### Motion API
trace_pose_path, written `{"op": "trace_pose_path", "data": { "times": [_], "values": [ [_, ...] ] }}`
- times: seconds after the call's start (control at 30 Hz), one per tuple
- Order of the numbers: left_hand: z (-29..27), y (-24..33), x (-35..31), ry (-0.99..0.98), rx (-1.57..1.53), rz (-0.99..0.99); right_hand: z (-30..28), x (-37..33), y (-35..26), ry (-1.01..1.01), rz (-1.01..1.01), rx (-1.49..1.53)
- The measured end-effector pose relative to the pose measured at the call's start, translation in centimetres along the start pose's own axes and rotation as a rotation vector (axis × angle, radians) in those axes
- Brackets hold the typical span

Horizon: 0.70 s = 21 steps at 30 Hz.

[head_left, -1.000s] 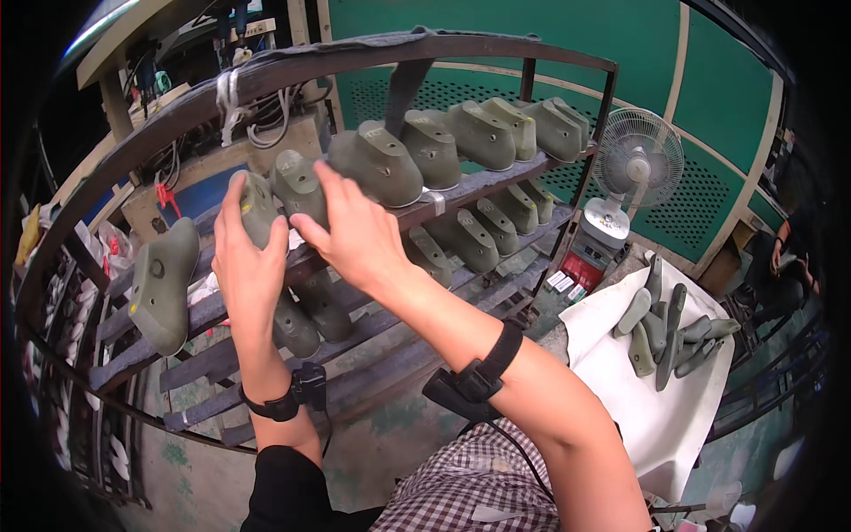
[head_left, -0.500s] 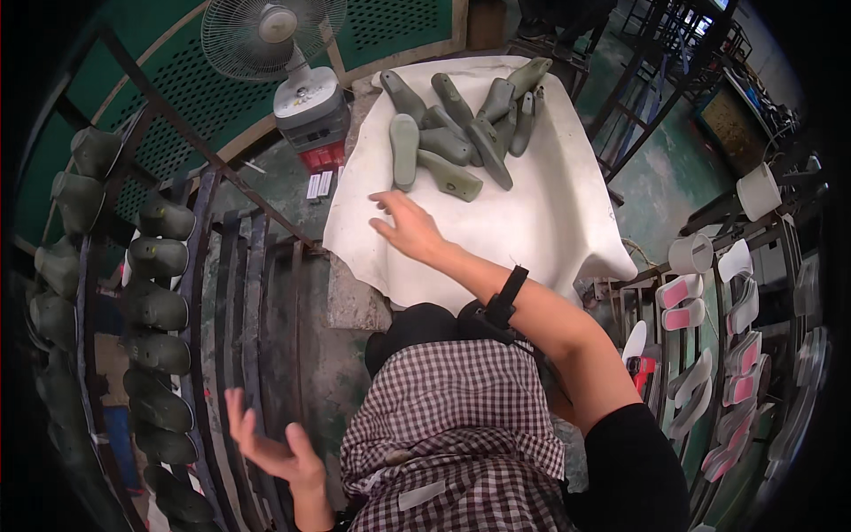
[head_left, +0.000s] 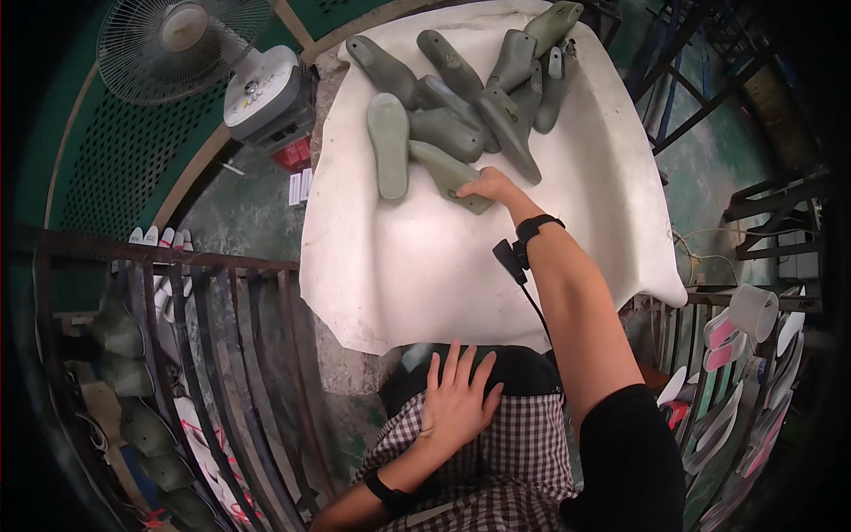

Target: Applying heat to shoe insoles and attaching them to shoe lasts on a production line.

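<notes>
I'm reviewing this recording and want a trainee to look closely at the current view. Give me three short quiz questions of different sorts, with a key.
1. Multiple choice: What is the right hand touching?
A) a fan cage
B) a green shoe last
C) a pink insole

2. True or false: The fingers of the left hand are spread apart.

3. Fill the gap: The pile of lasts lies on a sheet whose colour is ____.

Key:
1. B
2. True
3. white
</notes>
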State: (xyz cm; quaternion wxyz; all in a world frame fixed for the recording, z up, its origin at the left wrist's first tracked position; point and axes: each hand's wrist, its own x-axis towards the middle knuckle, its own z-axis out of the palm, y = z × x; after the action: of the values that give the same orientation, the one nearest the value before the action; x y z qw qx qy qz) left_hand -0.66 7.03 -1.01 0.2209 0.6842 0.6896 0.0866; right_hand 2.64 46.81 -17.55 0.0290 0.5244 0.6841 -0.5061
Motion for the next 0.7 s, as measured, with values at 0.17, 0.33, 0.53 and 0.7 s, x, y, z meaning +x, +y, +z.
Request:
{"op": "trace_pose_path", "data": {
  "times": [0.17, 0.33, 0.53, 0.7],
  "values": [
    [-1.1, -0.4, 0.4, 0.117, -0.101, -0.048, 3.6, -10.8, -1.5, 0.110, 0.069, 0.384],
    [-3.4, -2.4, 2.4, 0.421, -1.155, -0.131, 5.1, -35.2, -2.9, 0.383, -0.064, 0.230],
    [-2.0, -1.9, 0.0, 0.024, -1.901, -0.347, 4.4, -52.4, -1.0, 0.214, -0.364, 0.299],
    [-0.4, -0.4, -4.8, 0.073, -1.765, -0.260, -9.8, -57.8, 13.1, 1.516, -0.180, -0.131]
  ]
}}
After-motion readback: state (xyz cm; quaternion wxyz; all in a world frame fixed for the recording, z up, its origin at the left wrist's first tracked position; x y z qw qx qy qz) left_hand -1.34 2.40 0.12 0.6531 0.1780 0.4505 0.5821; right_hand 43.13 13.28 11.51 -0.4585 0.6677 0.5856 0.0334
